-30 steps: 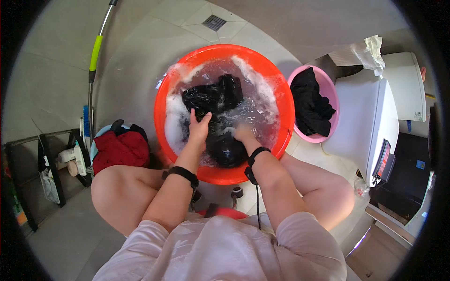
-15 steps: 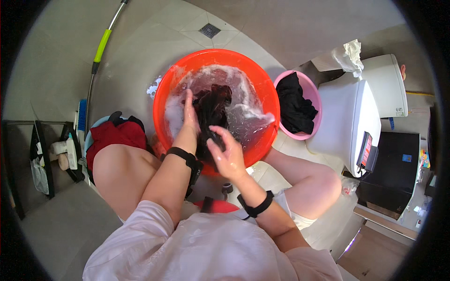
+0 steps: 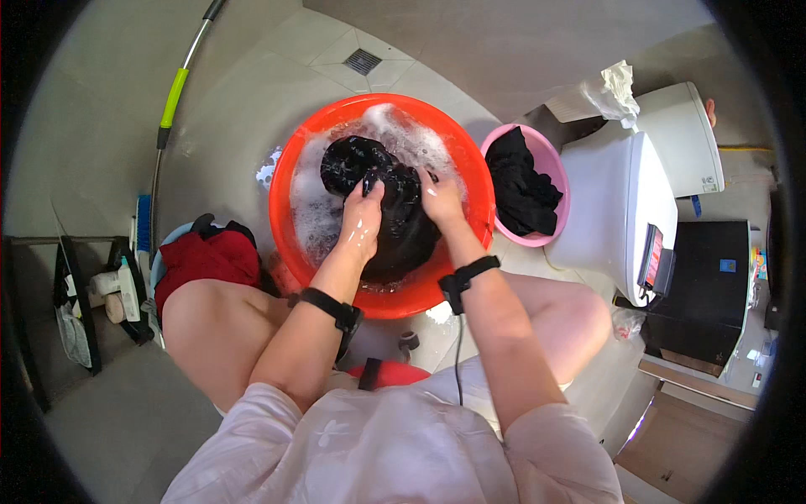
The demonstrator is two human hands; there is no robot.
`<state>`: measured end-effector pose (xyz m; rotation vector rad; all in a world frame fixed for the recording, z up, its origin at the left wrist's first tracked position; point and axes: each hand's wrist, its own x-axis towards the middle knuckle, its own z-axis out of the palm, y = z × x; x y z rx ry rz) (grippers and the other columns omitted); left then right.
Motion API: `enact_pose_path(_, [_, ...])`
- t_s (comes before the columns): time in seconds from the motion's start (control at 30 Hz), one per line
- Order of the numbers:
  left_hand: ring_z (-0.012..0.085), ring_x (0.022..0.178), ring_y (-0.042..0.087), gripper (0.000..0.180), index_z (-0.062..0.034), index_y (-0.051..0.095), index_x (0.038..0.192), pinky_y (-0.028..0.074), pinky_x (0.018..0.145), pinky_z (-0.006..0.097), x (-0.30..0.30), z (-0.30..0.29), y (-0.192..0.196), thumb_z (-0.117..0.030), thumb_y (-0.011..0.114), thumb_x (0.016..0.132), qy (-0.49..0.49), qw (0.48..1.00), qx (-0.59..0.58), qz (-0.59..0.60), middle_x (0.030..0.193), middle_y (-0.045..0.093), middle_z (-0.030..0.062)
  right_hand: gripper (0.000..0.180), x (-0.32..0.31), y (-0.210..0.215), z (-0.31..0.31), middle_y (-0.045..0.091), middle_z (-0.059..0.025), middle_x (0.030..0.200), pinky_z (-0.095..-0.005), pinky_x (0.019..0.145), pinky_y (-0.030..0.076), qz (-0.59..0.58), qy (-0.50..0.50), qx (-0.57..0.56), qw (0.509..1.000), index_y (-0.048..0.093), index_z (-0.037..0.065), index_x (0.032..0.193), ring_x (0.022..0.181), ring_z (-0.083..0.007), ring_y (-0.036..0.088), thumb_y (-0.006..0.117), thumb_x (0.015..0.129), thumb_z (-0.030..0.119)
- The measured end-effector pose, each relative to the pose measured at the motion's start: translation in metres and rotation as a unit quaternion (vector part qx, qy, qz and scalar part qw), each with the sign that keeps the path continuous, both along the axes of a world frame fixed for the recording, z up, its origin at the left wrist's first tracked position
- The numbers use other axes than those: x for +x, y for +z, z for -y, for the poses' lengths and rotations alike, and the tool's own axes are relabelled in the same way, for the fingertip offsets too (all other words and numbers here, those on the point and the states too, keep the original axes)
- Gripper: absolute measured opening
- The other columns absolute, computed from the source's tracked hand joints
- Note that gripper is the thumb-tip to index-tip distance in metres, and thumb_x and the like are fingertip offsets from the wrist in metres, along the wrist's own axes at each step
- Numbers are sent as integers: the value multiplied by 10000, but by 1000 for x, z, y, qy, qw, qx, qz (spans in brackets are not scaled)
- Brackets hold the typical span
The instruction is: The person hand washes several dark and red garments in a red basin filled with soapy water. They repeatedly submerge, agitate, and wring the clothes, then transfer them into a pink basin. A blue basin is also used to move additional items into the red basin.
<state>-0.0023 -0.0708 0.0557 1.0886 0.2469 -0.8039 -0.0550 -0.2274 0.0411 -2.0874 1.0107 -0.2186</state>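
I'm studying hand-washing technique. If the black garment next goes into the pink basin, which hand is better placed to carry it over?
Probably the right hand: it grips the black garment on the side nearer the pink basin; the left hand would have to cross over.

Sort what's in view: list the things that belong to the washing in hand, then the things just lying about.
In use: left hand and right hand, both gripping the black garment; orange basin of soapy water.

Lying about: pink basin of dark clothes; red cloth; mop handle; toilet; floor drain.

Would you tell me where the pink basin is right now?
In the head view, the pink basin sits right of the orange tub, beside the white toilet, holding dark clothes.
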Motion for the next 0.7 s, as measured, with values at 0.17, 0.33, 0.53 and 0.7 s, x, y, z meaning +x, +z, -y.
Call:
enact_pose_path(0.17, [262,1181,555,502,-283,355,1485,529,896,424,7,-14,-13,-133,511,1032,118,986,-98,-62,1392,490,86,777,-34,-66,45,619,-296,1238,-437,1057,412,68,-65,99,991,528,-28,1341,1186,-411,584,630,875,586])
enact_pose_path(0.33, [300,1194,545,710,-323,174,1571,495,926,466,9,-22,-61,-156,559,998,75,977,134,-145,1470,426,132,1112,-44,-79,-19,230,-328,1516,-523,1042,421,-189,21,-75,979,160,179,1569,1273,-503,441,722,744,667])
enact_pose_path(0.53, [305,1223,499,875,-347,37,1595,491,915,404,-2,-34,-87,-202,626,965,-35,969,197,-142,1521,399,132,730,-55,-117,-40,326,-286,1508,-536,1045,424,-347,280,-66,893,180,330,1566,1327,-468,428,558,958,474])
enact_pose_path(0.7, [320,1232,501,927,-343,40,1596,430,1006,461,-10,-36,-88,-282,676,925,-56,970,178,-156,1500,434,138,637,-31,-146,-10,562,-265,1314,-482,966,491,-378,168,14,910,377,268,1501,1204,-407,570,609,909,254])
